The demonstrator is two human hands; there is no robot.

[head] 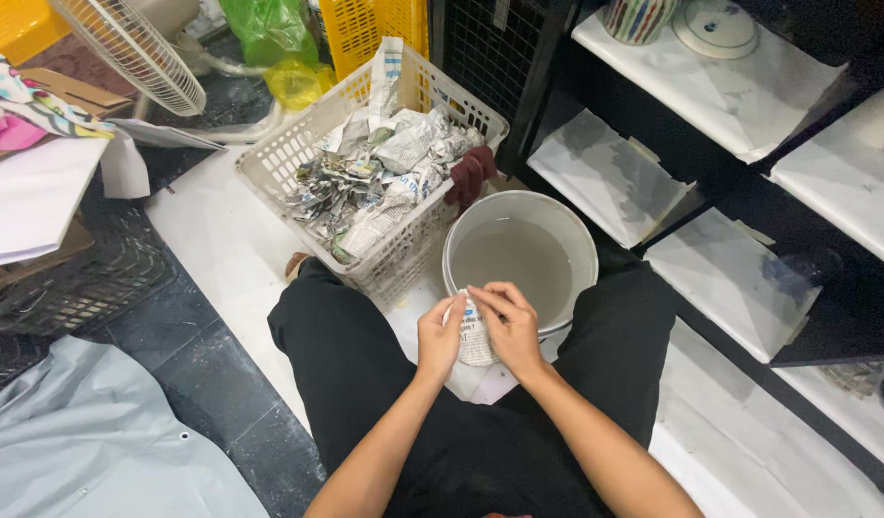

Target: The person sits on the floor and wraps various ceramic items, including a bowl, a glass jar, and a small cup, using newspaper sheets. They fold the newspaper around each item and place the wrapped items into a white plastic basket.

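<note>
I see from the head cam a black shelf unit (849,317) w/ white paper liners on the right side, running from top to bottom of the view. Next in size, a white plastic lattice basket (279,163) stands on the floor in front of the knees, filled w/ crumpled newspaper pieces (384,173); a dark red cloth (469,175) hangs over its right rim. Just beside the basket, on its right, is a grey round plastic bucket (581,240) w/ cloudy water inside, between the legs in black trousers (365,364).

Smallest: a folded piece of printed newspaper (475,341), held at the near rim of the bucket, approx. over the lap. My left hand (440,336) has fingers closed around its left edge. My right hand (509,326) pinches the top of it, thumb and fingertips pressed together on the paper.
</note>
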